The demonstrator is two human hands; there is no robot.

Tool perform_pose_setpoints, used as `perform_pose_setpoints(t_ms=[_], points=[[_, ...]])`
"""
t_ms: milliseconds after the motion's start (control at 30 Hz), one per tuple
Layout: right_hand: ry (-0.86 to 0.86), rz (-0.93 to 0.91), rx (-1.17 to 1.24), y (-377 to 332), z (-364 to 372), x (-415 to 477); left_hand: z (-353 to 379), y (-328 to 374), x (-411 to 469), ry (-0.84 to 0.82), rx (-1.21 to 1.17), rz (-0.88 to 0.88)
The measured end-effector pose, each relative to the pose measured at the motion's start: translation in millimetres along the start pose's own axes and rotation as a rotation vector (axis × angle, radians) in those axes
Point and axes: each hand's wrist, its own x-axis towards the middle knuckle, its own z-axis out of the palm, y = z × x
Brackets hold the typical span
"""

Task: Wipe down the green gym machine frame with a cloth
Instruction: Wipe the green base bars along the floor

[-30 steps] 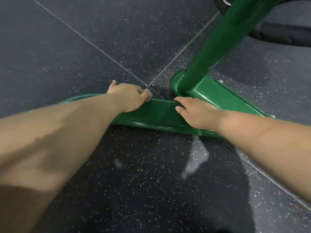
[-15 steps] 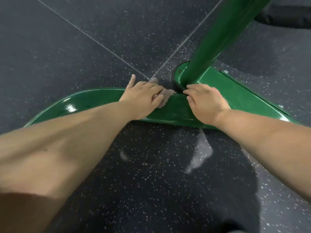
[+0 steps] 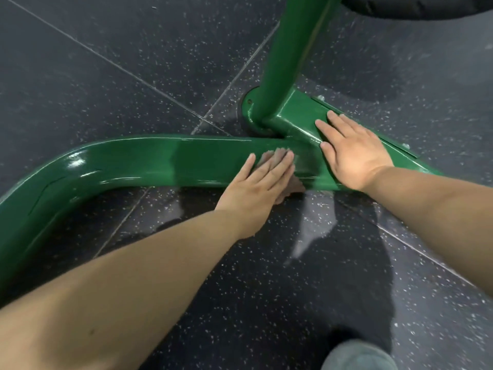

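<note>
Left hand [image 3: 260, 182]: forearm extended from lower left, fingers straight and together, palm down, pressing flat. Right hand [image 3: 352, 153]: forearm in from right edge, fingers straight and slightly spread, palm down, lying flat. Both arms bare. Hands near each other, not touching.

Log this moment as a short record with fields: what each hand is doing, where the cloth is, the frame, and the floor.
left hand: left hand lies flat, fingers straight, pressing the cloth onto the base bar
right hand: right hand rests flat, fingers spread, on the frame beside the post, holding nothing
cloth: small brownish-grey cloth, mostly hidden under the left hand
frame: glossy green metal machine frame, curved base bar with an upright post
floor: dark speckled floor with thin seams
</note>
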Motion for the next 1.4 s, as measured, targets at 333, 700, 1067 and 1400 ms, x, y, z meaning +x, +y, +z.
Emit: perform_pose_setpoints(t_ms=[333, 700, 1067, 1400], points=[[-0.034, -0.169, -0.04, -16.8, 13.9, -11.5, 7.5, -56.4, -27.3, 0.117, 0.221, -0.058], [0.002, -0.236, 0.007, -37.1, 12.3, -5.2, 19.0, -59.9, -41.1, 0.162, 0.189, -0.134], [-0.03, -0.288, 0.11, -96.0, 8.5, 13.1, 26.9, -139.0, -88.5, 0.242, 0.193, -0.118], [-0.064, -0.253, 0.166, -157.3, 2.3, 35.9, 19.7, -152.9, -104.8, 0.048, 0.218, -0.199]])
